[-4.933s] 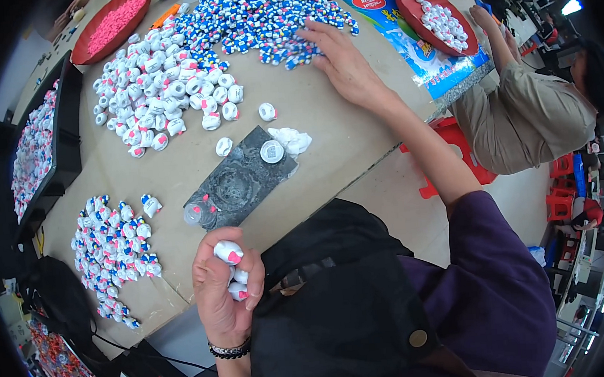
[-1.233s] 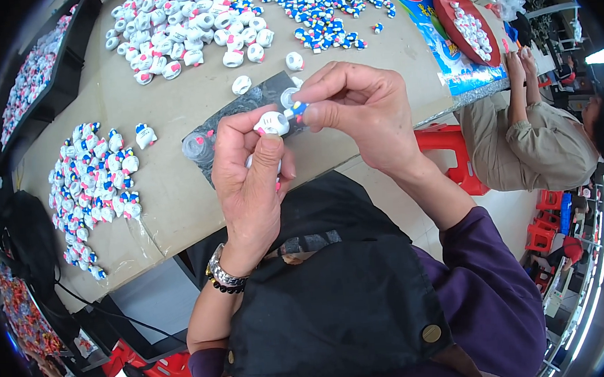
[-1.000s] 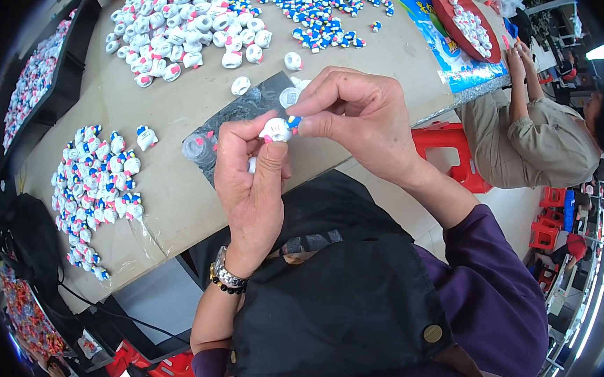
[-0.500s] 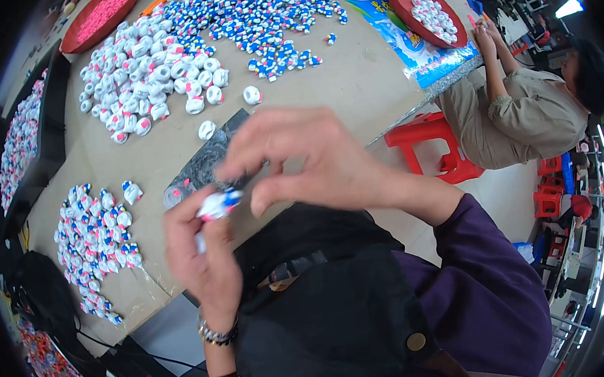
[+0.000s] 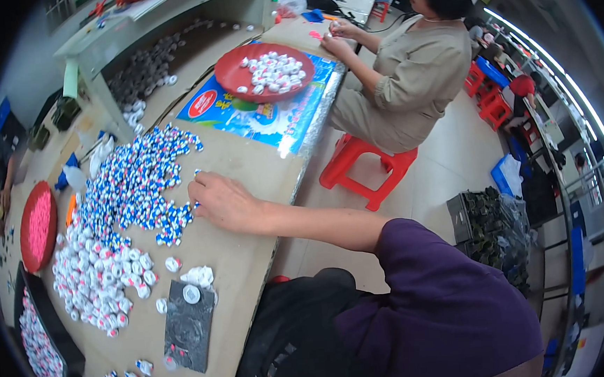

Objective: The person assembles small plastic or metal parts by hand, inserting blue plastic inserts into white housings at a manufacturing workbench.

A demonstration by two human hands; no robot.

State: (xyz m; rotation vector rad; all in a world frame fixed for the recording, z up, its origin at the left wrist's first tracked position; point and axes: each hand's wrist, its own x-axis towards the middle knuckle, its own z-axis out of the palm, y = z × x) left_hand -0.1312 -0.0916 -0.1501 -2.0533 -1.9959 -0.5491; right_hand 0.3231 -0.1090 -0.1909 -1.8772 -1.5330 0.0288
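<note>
Right hand (image 5: 222,202) was moved to blue-and-white figurine pieces (image 5: 132,183), presumably heaped within reach; half-curled, hold cannot be told

The right hand (image 5: 224,202) is at the edge of the blue-and-white pile (image 5: 128,181).

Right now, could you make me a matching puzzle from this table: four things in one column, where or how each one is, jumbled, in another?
1. Blue sheet
2. Wearer's right hand
3. Pink pieces
4. Dark slab

A. Heaped in the far-left dish
B. Partly under the right-hand dish of white pieces
C. Bearing a round pale cap
D. At the edge of the blue-and-white pile

Pairs: 1-B, 2-D, 3-A, 4-C
</note>
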